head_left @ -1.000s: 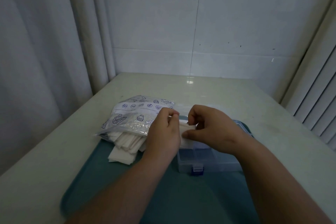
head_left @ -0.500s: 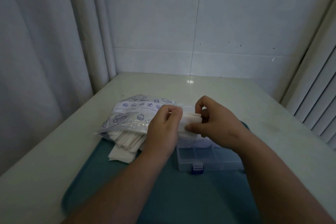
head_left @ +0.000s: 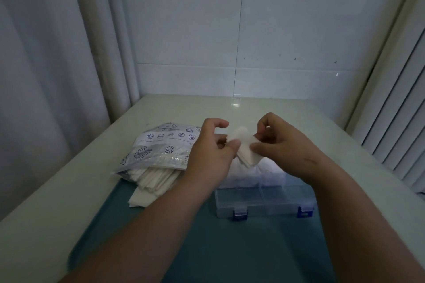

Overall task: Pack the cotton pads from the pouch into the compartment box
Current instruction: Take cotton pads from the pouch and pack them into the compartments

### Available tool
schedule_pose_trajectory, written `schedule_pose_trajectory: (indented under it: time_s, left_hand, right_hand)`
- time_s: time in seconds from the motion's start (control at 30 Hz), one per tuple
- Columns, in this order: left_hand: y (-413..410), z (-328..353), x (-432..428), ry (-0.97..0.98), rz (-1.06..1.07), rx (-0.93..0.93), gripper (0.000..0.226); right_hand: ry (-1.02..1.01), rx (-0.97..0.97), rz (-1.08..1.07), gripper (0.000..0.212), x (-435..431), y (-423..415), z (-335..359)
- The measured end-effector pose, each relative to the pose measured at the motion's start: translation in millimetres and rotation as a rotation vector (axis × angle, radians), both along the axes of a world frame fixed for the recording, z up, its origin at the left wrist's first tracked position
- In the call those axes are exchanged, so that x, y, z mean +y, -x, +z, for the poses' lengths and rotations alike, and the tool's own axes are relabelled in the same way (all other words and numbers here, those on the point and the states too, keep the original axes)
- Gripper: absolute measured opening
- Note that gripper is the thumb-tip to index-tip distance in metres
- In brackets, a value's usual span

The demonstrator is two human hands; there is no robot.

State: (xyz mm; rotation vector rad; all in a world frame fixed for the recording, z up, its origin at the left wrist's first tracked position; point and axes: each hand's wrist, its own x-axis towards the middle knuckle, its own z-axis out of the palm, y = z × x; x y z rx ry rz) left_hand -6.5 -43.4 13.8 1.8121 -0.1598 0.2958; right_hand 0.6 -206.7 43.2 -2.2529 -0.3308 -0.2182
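The pouch (head_left: 161, 147) carries blue line drawings of shells and a fish, plus a row of small round icons. Its writing is too small and dim to read, so no brand can be made out. It lies on the left of the desk (head_left: 57, 190), partly on a teal tray (head_left: 207, 255), and loose pads (head_left: 154, 181) spill from its open near end onto the tray.

A small stack of cotton pads (head_left: 245, 148) is held in the air between both hands, above the far side of the compartment box (head_left: 264, 203). The left hand (head_left: 211, 156) pinches the stack's left edge between thumb and fingers, its forefinger curled above. The right hand (head_left: 280, 147) pinches the right edge with thumb and curled fingers.

The clear box stands on the tray just right of the pouch, with two blue latches (head_left: 239, 213) on its near wall. White packed pads (head_left: 253, 173) fill its far compartments, directly under the hands.
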Motion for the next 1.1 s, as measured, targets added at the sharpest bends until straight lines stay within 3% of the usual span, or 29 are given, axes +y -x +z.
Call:
schedule_pose_trajectory:
  time_s: [0.2, 0.53, 0.73, 0.93, 1.1]
  left_hand:
    - [-22.7, 1.0, -33.8, 0.205, -0.068, 0.197, 0.033]
    - [-40.4, 0.6, -82.4, -0.100, -0.073, 0.214, 0.017]
    - [-43.7, 0.4, -98.4, -0.289, -0.072, 0.256, 0.007]
    - [-46.2, -0.8, -102.1, -0.393, -0.100, 0.295, 0.011]
    - [-46.2, -3.4, -106.4, -0.552, -0.076, 0.189, 0.021]
  right_hand:
    - [-0.037, 0.025, -0.149, 0.010, -23.9, -11.7, -4.0]
    - [0.184, 0.098, -0.419, 0.009, -49.2, -21.4, -10.1]
    - [0.268, 0.227, -0.449, 0.013, -52.3, -23.8, -10.1]
    - [0.346, 0.305, -0.490, 0.021, -53.6, -30.8, -14.6]
    - [0.427, 0.357, -0.494, 0.025, -55.0, -36.2, -13.9]
